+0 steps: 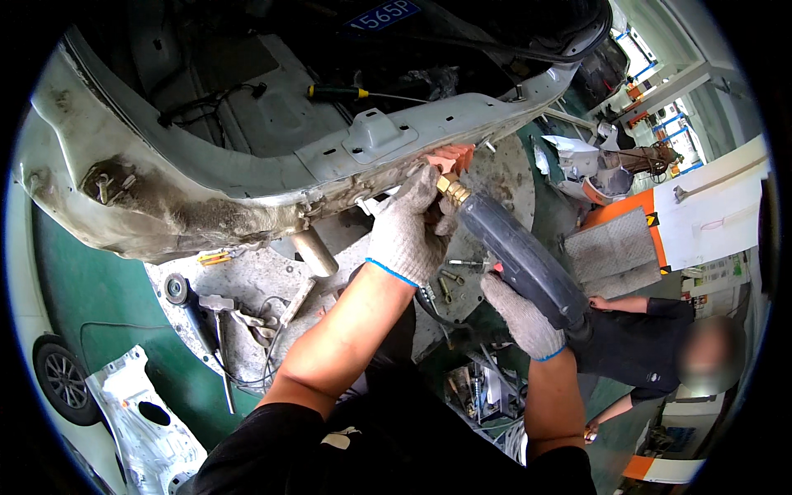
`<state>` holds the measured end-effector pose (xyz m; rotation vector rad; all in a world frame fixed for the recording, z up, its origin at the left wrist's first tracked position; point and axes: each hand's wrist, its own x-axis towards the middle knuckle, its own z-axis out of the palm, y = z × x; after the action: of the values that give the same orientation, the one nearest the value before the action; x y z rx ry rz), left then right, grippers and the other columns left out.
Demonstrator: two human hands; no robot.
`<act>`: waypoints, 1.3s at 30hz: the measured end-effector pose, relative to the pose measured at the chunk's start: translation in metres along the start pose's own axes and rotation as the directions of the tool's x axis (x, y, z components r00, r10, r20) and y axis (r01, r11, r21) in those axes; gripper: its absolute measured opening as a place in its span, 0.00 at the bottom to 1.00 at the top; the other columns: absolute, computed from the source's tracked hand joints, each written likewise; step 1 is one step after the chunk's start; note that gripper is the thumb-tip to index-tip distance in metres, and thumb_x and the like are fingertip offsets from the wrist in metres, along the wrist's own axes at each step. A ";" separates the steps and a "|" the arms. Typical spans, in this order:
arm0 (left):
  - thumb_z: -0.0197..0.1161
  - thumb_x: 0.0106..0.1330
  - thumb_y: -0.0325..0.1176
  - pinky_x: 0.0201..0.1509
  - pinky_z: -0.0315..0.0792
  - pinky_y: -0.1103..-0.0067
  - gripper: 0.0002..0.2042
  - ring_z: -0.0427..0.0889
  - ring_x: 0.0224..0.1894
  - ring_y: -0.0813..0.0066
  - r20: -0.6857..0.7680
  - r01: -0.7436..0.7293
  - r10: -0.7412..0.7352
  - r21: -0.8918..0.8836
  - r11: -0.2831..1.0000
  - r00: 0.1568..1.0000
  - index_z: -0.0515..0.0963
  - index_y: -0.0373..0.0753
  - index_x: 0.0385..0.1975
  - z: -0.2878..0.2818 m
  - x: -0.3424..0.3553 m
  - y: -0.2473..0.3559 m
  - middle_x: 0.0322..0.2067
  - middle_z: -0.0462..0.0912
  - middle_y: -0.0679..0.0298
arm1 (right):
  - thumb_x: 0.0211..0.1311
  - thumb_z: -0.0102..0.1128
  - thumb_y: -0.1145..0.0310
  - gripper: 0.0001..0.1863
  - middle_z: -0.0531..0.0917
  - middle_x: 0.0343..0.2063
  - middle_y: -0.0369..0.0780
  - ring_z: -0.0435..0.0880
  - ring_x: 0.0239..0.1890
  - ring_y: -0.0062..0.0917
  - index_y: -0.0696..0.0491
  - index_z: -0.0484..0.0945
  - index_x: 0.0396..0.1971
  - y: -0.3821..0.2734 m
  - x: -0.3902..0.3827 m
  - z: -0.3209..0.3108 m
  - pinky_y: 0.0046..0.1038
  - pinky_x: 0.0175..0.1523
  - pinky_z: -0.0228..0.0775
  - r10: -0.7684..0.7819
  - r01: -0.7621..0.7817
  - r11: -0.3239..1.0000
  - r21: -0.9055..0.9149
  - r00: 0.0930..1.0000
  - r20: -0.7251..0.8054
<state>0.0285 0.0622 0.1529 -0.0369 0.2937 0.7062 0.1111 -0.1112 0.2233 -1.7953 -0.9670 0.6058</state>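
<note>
My right hand point(521, 318), in a grey knit glove with a blue cuff, is closed around the rear of a dark grey cylindrical power tool point(520, 252). A small red button shows by its fingers. The tool has a brass nose point(452, 190) pointing up and left at the edge of a stripped white car body point(272, 194). My left hand point(408, 227), gloved alike, curls closed at the tool's front end, close against the body edge. Just beyond its fingers sits a copper-orange ridged piece point(451, 157). The exact contact point is hidden by the left glove.
A screwdriver point(351, 92) lies inside the car body. On the round grey platform point(177, 305) below are an angle grinder point(186, 297), a hammer point(218, 304) and cables. A cut white panel point(144, 421) lies at lower left. Another person point(635, 342) stands at right, near orange-white boards.
</note>
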 end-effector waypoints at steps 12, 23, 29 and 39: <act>0.61 0.76 0.38 0.24 0.62 0.81 0.07 0.75 0.28 0.79 0.081 0.015 -0.014 -0.003 1.000 0.997 0.78 0.43 0.45 -0.004 0.005 0.002 0.32 0.80 0.68 | 0.59 0.74 0.74 0.11 0.87 0.36 0.37 0.87 0.38 0.21 0.56 0.83 0.41 -0.005 0.005 -0.003 0.27 0.46 0.79 -0.016 0.014 0.988 -0.153 1.000 -0.012; 0.63 0.75 0.40 0.30 0.67 0.79 0.09 0.78 0.32 0.76 0.088 0.023 -0.024 0.010 1.000 0.996 0.78 0.44 0.47 -0.012 0.006 0.003 0.35 0.82 0.68 | 0.56 0.76 0.71 0.17 0.88 0.37 0.39 0.89 0.40 0.23 0.55 0.81 0.44 -0.004 0.009 -0.007 0.27 0.47 0.80 0.009 -0.012 0.964 -0.265 1.000 -0.011; 0.67 0.72 0.42 0.32 0.70 0.80 0.11 0.79 0.34 0.77 0.003 0.043 -0.043 0.014 0.999 0.999 0.80 0.44 0.46 -0.010 0.004 0.003 0.36 0.83 0.68 | 0.54 0.76 0.70 0.17 0.87 0.34 0.38 0.89 0.38 0.26 0.55 0.80 0.42 -0.018 0.012 -0.004 0.29 0.45 0.80 -0.058 0.063 0.917 -0.394 0.998 0.024; 0.63 0.75 0.44 0.29 0.68 0.83 0.11 0.79 0.33 0.77 0.036 -0.002 -0.001 0.063 0.998 0.999 0.79 0.44 0.47 -0.011 0.006 0.001 0.36 0.83 0.67 | 0.57 0.74 0.74 0.14 0.88 0.35 0.39 0.88 0.38 0.24 0.56 0.81 0.42 -0.021 0.011 -0.003 0.27 0.45 0.79 -0.057 0.065 0.968 -0.244 0.998 0.038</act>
<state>0.0291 0.0650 0.1409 0.0363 0.2814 0.6968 0.1122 -0.0988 0.2443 -1.9688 -1.1548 0.4928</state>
